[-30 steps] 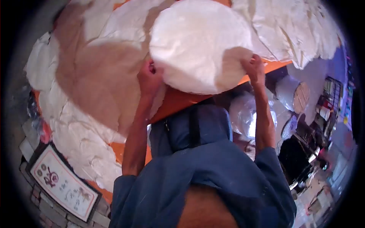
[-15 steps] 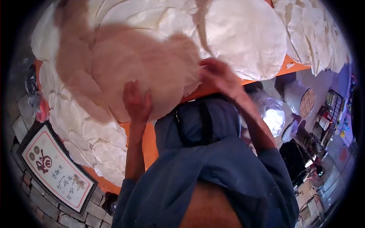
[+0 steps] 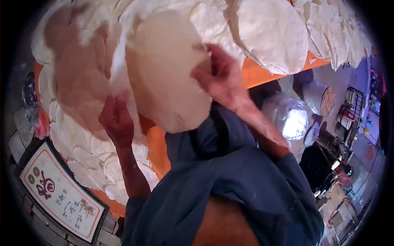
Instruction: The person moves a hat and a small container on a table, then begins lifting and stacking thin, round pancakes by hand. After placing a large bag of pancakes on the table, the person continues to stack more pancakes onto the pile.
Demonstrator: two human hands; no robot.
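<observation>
In the head view, the table (image 3: 262, 76) shows as bands of orange between many thin, pale, floppy sheets (image 3: 92, 151), which overlap in ruffled layers along its left side and across its far side. The round sheet (image 3: 168, 78) is raised at a tilt over the near edge, its lower rim in front of the person's dark blue clothing (image 3: 230, 176). The right hand (image 3: 223, 78) is at its right rim, fingers bent and pinching the edge. The left hand (image 3: 117, 119) is to the left of it, fingers pressed together at the lower end of a brightly lit strip of sheet; whether they pinch that strip, I cannot tell. Another broad disc (image 3: 273, 37) lies flat to the right, near the table's edge, and shadows fall over the layers at left. Below the table's left end, a framed sign (image 3: 61, 190) with dark and red characters leans over grey paving (image 3: 39, 217), and near it is a crumpled plastic bag (image 3: 40, 119) with something red in it. On the right, the floor holds a shiny bundle (image 3: 289, 119) in clear plastic, a tub with a woven-looking round face (image 3: 328, 101), and a black object (image 3: 317, 168) beside blurred clutter, with violet-blue light beyond.
</observation>
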